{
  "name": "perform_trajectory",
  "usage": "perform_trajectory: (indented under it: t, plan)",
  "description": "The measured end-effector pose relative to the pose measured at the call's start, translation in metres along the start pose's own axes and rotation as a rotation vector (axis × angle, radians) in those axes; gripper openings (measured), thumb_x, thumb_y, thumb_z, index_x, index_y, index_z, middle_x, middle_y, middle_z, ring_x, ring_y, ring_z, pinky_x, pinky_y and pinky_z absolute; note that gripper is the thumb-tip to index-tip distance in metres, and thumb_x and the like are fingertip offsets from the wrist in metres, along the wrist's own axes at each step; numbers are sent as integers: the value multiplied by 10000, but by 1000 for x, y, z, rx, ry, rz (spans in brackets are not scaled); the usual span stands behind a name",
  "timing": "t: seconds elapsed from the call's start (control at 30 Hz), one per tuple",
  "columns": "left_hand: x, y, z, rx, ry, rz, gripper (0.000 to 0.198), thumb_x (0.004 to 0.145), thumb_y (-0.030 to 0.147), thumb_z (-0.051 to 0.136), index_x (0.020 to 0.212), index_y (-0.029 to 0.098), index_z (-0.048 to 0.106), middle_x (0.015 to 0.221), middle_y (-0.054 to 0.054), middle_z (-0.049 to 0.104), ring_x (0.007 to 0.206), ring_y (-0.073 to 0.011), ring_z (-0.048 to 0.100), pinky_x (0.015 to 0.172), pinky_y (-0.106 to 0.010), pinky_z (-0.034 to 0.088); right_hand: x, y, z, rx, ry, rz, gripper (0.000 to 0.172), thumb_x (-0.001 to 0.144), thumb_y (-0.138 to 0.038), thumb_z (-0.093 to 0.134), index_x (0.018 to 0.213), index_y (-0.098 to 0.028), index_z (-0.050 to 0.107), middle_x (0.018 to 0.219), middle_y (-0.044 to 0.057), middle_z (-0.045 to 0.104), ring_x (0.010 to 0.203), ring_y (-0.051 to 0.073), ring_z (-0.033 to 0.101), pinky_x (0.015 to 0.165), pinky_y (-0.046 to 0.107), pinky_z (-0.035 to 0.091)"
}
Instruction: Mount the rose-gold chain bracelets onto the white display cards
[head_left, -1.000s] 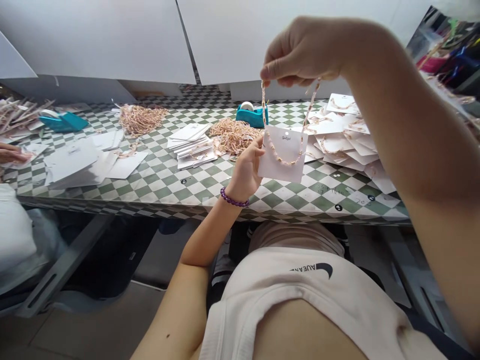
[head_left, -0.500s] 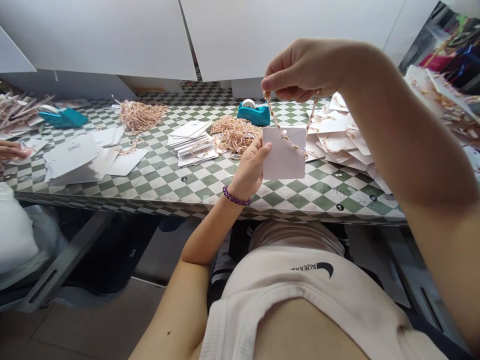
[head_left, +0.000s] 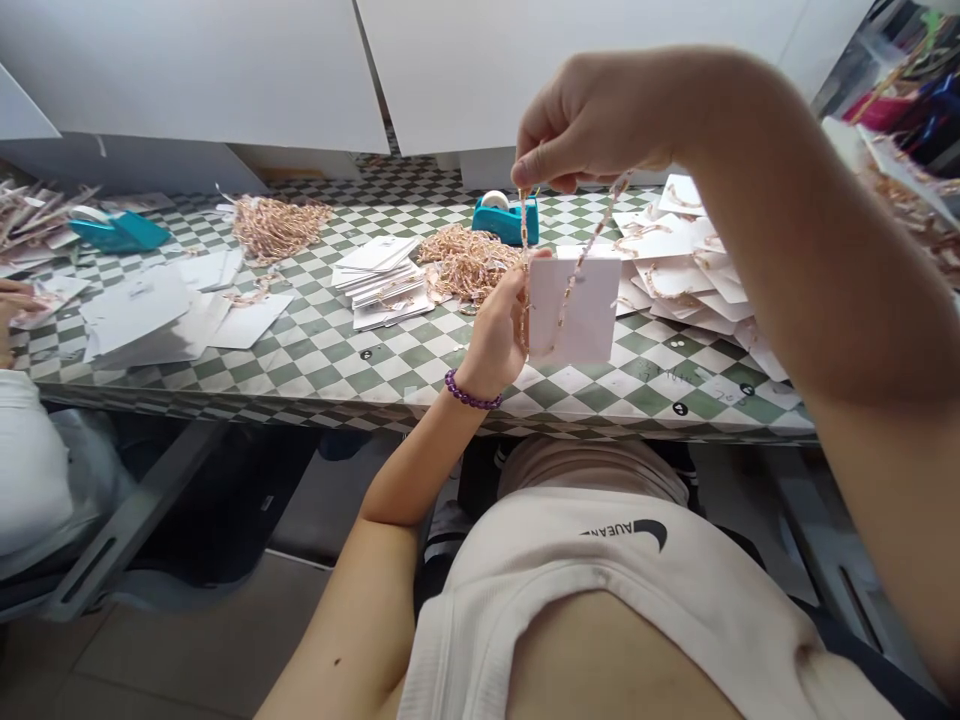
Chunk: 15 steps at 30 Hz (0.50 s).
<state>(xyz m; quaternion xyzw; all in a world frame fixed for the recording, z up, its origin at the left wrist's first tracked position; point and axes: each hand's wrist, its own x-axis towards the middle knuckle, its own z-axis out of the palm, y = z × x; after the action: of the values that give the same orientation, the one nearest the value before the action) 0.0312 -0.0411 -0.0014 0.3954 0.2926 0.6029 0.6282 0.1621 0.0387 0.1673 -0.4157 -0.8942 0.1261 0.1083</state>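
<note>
My left hand [head_left: 496, 335], with a purple bead bracelet on its wrist, pinches the left edge of a white display card [head_left: 581, 308] held up over the near part of the table. Above it my right hand [head_left: 592, 118] is closed in a pinch on the ends of a rose-gold chain necklace [head_left: 577, 265]. Both strands of the chain hang down across the card's blank face.
The green-and-white checked table [head_left: 330, 365] carries a teal tape dispenser [head_left: 506, 217], heaps of loose chains [head_left: 465, 264], a stack of blank cards [head_left: 379, 282] and a pile of carded necklaces [head_left: 679, 265] at right. Another person's hand [head_left: 13, 298] rests at far left.
The card has been turned in my left hand, its blank side now faces me, and the chain strands now hang straighter down over it. My right hand dipped and came back up.
</note>
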Motion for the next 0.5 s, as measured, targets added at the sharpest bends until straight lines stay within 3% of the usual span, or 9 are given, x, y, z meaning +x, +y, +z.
perform_trajectory:
  t: [0.1, 0.17, 0.27, 0.5]
  plan:
    - [0, 0, -2, 32, -36, -50, 353, 972, 482, 525, 1153, 211, 662, 1203, -73, 743, 1220, -289, 681, 921, -386, 604, 6, 7, 8, 9, -9, 67, 293, 951, -392, 695, 942, -112, 781, 585, -83, 579, 385, -24, 391, 398, 121, 289]
    - [-1, -1, -5, 78, -70, -41, 356, 865, 391, 689, 1170, 212, 646, 1220, -65, 732, 1196, -271, 691, 917, -357, 601, 8, 11, 13, 37, -5, 108, 312, 957, -408, 686, 977, -111, 781, 559, -84, 551, 380, -23, 357, 412, 139, 270]
    - [-2, -6, -8, 155, -145, 23, 547, 732, 233, 790, 1249, 233, 610, 1286, -56, 700, 1147, -262, 710, 878, -337, 612, 9, 19, 18, 25, -4, 149, 313, 958, -430, 677, 986, -137, 782, 602, -74, 570, 395, -6, 364, 422, 174, 268]
    - [-2, -14, -14, 262, -200, 203, 611, 752, 278, 814, 1316, 301, 581, 1376, -62, 645, 1344, -337, 595, 903, -376, 629, 2, 33, 21, 110, -60, 124, 310, 986, -422, 635, 925, -139, 746, 636, -41, 566, 502, 31, 437, 508, 202, 351]
